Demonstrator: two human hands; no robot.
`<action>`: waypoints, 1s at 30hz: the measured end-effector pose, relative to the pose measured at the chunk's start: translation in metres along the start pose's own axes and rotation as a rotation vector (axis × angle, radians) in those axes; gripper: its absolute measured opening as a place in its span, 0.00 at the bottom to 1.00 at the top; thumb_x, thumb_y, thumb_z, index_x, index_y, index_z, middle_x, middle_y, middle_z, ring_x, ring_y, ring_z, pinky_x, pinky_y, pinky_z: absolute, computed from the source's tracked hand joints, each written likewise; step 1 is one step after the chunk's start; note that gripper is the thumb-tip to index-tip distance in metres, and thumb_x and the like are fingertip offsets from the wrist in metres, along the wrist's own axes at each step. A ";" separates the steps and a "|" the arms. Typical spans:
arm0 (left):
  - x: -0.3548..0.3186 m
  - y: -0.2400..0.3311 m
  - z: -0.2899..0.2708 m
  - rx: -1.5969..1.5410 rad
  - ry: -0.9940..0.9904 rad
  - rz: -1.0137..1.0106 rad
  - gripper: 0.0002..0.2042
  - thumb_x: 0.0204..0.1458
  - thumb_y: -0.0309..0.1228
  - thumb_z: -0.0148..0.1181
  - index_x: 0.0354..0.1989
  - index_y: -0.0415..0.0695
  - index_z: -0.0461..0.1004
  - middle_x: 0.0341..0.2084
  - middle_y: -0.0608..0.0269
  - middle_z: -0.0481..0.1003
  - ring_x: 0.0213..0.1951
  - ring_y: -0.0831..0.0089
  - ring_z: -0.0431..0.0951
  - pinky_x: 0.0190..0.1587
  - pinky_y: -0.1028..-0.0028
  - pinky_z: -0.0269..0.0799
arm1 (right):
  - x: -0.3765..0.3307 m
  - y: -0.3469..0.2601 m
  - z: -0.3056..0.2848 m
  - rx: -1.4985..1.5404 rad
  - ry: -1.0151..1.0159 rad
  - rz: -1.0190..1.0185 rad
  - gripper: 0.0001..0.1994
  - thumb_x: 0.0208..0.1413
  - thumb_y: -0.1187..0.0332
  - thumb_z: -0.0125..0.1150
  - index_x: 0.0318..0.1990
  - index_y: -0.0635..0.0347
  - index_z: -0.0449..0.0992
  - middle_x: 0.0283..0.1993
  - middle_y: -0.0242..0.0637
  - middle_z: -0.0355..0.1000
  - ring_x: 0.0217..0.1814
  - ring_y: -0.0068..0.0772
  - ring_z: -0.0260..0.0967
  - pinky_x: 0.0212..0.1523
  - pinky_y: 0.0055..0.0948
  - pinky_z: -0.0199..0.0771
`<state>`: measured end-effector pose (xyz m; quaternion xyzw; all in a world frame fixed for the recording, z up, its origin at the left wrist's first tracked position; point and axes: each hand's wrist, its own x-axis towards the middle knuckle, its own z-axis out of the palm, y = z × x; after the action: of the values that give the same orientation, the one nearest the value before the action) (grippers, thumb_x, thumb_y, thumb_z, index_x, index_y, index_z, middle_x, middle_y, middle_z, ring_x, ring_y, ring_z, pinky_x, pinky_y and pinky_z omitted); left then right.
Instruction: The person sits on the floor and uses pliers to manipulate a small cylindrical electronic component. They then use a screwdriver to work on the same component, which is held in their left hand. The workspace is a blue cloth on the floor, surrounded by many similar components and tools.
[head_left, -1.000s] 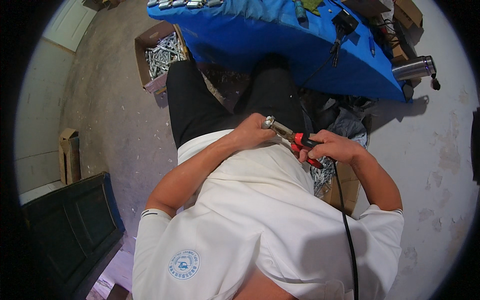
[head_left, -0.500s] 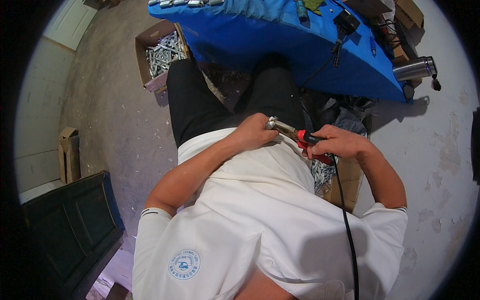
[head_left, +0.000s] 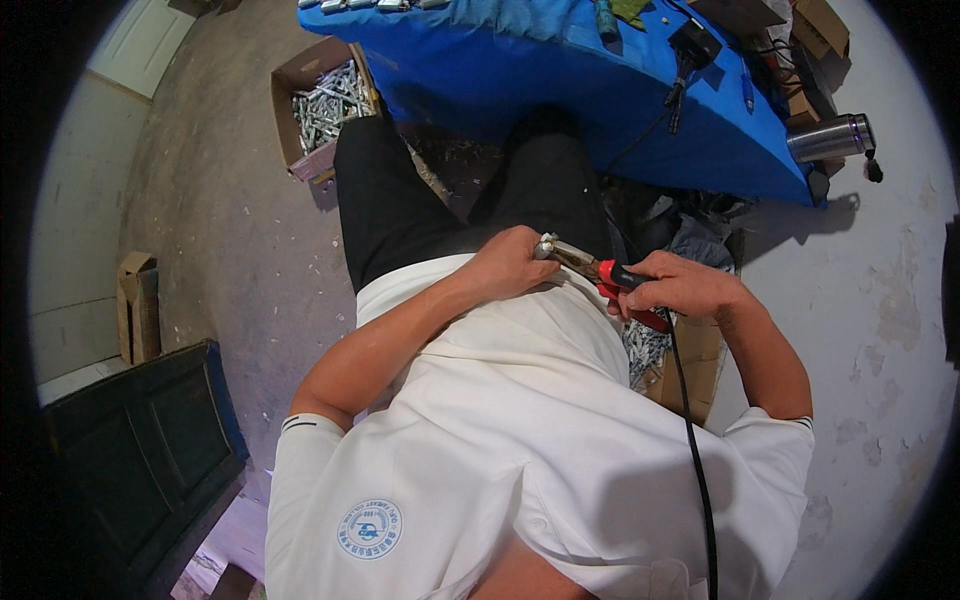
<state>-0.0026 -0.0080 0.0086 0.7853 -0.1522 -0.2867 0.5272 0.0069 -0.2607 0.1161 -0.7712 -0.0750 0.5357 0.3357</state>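
Over my lap, my left hand (head_left: 513,262) is closed round a small silvery metal piece (head_left: 544,246), most of it hidden by the fingers. My right hand (head_left: 680,284) grips the red and black handles of a pair of pliers (head_left: 606,274). Their jaws point left and reach the end of the metal piece; whether they bite on it I cannot tell. A black cable (head_left: 690,420) runs down from near my right hand across the white shirt.
A cardboard box of metal parts (head_left: 330,105) stands on the floor by my left knee. Another carton (head_left: 690,370) with similar parts sits beside my right hip. Ahead is a table under a blue cloth (head_left: 480,75), with a steel flask (head_left: 830,138) at its right end.
Both hands stay in nearly the same place. The pliers' handles have shifted very slightly in my right hand.
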 end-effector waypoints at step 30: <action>0.001 0.004 -0.002 0.028 -0.047 -0.032 0.14 0.50 0.36 0.60 0.26 0.33 0.76 0.20 0.43 0.74 0.24 0.53 0.75 0.32 0.60 0.69 | -0.006 -0.017 -0.008 -0.208 -0.048 0.047 0.21 0.47 0.52 0.56 0.37 0.63 0.79 0.28 0.37 0.70 0.33 0.29 0.66 0.37 0.29 0.64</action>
<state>-0.0010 -0.0085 0.0123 0.7879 -0.1560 -0.3114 0.5078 0.0151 -0.2542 0.1326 -0.7904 -0.1202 0.5510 0.2392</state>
